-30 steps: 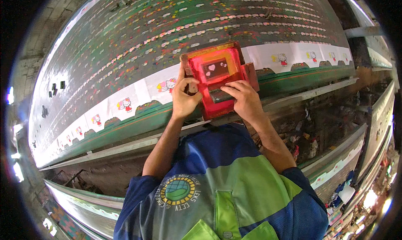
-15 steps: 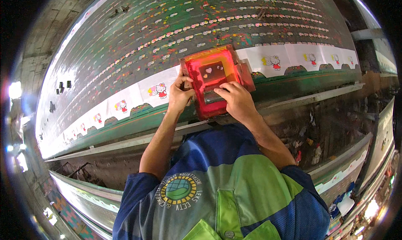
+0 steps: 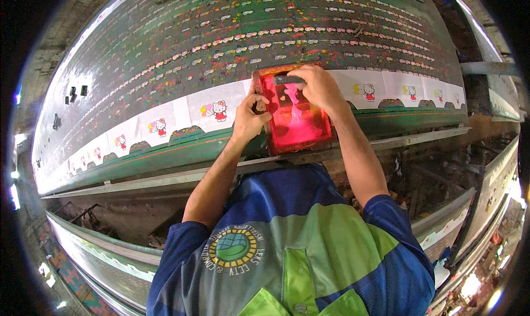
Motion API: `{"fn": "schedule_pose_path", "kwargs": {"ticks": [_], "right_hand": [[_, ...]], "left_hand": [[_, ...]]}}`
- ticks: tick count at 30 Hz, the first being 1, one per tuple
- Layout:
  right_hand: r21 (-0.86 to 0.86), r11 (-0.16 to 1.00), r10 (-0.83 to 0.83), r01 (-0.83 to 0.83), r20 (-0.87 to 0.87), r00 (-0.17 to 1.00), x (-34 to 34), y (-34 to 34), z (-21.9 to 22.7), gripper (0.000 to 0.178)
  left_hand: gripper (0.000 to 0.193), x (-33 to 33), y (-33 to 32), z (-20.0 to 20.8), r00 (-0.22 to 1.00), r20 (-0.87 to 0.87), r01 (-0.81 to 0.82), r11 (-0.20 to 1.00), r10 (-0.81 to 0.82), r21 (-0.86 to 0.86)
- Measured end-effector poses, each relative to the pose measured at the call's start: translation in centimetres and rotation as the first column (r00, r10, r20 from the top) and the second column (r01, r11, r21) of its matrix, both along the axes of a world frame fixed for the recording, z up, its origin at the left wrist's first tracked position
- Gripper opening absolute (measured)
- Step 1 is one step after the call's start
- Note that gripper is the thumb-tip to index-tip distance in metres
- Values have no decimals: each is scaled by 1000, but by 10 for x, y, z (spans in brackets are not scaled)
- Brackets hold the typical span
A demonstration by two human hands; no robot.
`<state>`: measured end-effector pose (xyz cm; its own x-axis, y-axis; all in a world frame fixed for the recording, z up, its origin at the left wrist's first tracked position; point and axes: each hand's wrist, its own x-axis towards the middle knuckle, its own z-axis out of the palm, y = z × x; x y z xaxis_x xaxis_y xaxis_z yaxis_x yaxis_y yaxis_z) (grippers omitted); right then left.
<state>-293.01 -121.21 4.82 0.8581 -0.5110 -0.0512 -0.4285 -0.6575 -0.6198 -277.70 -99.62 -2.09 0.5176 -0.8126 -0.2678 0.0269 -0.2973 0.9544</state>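
Observation:
A screen-printing frame (image 3: pixel 301 142), with pink-red ink across its mesh, lies over the white printed strip at the near side of the long table. My left hand (image 3: pixel 251 119) grips its left edge, fingers curled and thumb bent inward. At the frame's far end my right hand (image 3: pixel 320 88) is closed on a dark squeegee (image 3: pixel 289 80), which lies crosswise over the mesh. Streaks of pink ink show below the blade. Part of the frame's far right corner is hidden by my right hand.
Cut white pieces (image 3: pixel 190 113) printed with a cartoon cat and balloons line the table's near edge on both sides. The green-black tabletop (image 3: pixel 221 56) carries rows of small prints and ink spots. A metal rail (image 3: pixel 165 179) runs along the front. Small black blocks (image 3: pixel 73 94) lie at the left.
My right hand has moved the squeegee from the near part of the frame to its far end. The frame now sits straighter, and my left hand stays at its left edge.

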Motion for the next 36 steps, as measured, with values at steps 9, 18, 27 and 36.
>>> {"fn": "schedule_pose_path", "kwargs": {"ticks": [9,18,27,36], "right_hand": [[10,999,-31,31,-15,999,-60,66,-5,43],[-36,997,-63,67,114,992,-96,75,16,46],[-108,988,-94,106,115,989,-234,-41,14,51],[-35,996,-81,85,110,991,-268,-79,-1,49]], "left_hand": [[35,-4,1,-5,998,-47,-37,989,30,-143],[31,-16,-9,26,967,255,25,994,3,-105],[34,-157,-137,25,945,328,60,976,11,-207],[35,-180,-174,-13,1000,2,20,988,-20,-155]]}}
